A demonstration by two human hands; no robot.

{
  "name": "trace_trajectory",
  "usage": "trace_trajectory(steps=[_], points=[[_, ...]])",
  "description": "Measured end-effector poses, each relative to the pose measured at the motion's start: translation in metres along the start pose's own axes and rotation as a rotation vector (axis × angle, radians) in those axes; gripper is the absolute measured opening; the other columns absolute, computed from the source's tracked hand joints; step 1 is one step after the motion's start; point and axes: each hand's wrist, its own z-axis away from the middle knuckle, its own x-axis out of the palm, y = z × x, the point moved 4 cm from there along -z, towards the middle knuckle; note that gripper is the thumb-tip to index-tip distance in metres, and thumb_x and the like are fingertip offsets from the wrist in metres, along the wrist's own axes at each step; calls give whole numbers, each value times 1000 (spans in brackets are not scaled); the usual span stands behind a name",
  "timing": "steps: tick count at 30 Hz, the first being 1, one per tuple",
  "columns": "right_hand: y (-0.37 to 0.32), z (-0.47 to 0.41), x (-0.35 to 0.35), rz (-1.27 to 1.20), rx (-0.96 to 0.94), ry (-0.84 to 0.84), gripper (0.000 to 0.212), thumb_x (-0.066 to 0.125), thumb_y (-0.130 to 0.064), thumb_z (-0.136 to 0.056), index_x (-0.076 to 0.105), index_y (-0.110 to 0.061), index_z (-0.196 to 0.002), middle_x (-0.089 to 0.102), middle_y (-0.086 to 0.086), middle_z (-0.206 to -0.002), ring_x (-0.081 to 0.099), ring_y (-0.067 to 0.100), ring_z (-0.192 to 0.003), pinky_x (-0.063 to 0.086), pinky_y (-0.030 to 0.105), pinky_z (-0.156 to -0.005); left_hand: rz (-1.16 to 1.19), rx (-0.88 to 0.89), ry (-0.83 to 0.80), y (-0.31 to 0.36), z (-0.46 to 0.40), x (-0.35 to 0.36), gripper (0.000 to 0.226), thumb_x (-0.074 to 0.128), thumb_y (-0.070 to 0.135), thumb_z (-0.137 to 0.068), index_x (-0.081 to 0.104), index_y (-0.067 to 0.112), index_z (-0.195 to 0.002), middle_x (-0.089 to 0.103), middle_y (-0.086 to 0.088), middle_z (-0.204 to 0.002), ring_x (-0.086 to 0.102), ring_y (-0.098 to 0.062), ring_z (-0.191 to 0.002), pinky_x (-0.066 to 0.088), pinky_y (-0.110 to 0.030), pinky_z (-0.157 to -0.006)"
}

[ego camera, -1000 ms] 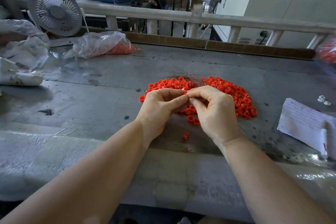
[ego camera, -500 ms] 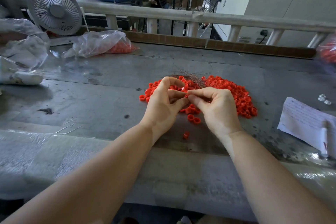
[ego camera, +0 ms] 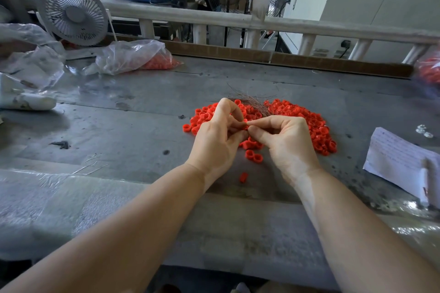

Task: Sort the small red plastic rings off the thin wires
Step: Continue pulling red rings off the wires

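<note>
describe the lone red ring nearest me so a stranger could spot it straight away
Start at the big pile of red rings in the middle of the grey metal table. Come toward the near edge, past a touching pair of rings below the hands. The single ring lies alone between the two wrists, apart from every other ring.
</note>
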Motion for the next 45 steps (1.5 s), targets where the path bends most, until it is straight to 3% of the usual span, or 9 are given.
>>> trace_trajectory(steps=[4,8,12,17,23,28,32,36,45], points=[[1,0,0,-18,-1,8,20,70,0,-76,71,-18,-70,69,-5,-61,64,3,-58,47,12,-50,-18,37,21,1,0,-1,47,63,-6,-79,37,34,-78,61,-6,-76,63,-18,-75,53,-38,-74],[-3,-1,-2,26,-95,33,18,71,-5,-77,72,-23,-76,72,-10,-72,67,3,-74,49,13,-69,236,-77,29,-3,-3,0,42,63,-9,-80,40,26,-80,66,-19,-84,65,-25,-81,54,-36,-80],[-3,-3,-5,14,-142,53,19,72,-6,-76,72,-25,-76,73,-10,-76,68,8,-81,51,20,-79,385,-117,15,-5,-5,0,37,66,-10,-76,43,19,-82,68,-8,-80,67,-16,-80,54,-24,-76],[0,-6,-5,-28,-145,43,19,73,-6,-74,72,-25,-75,74,-5,-79,69,14,-84,52,30,-83,380,-88,40,-4,-4,-2,40,68,-9,-75,42,21,-81,69,-1,-77,68,-14,-79,54,-24,-75],[-1,-5,-5,-35,-166,31,19,72,-6,-75,72,-25,-75,73,-7,-78,69,11,-82,52,22,-77,320,-41,51,-3,-3,-2,42,68,-7,-76,41,24,-82,68,-4,-80,68,-16,-80,55,-27,-77],[-3,-6,-7,28,-212,76,20,71,-5,-76,70,-25,-74,71,-8,-72,67,7,-75,50,19,-73,467,-112,-25,-5,-4,0,34,66,-9,-76,50,18,-85,71,3,-76,68,-7,-77,51,-18,-71],[-1,-8,-11,54,-199,110,18,71,-5,-78,70,-23,-74,70,-8,-72,66,6,-73,50,19,-73,681,-220,-101,-9,-4,4,23,54,-11,-85,53,11,-89,71,-8,-85,70,-21,-82,55,-28,-76],[-1,-8,-10,62,-197,109,19,70,-4,-78,69,-23,-74,69,-9,-70,65,4,-72,49,18,-72,786,-283,-110,-12,-5,4,16,52,-7,-88,53,6,-95,70,-13,-87,70,-26,-83,56,-29,-73],[-4,-5,-7,120,-229,87,20,69,-5,-79,68,-23,-73,69,-8,-73,65,6,-73,52,21,-73,820,-324,-94,-14,-6,5,11,57,-2,-85,54,9,-84,71,-4,-70,71,-17,-71,56,-24,-64]])
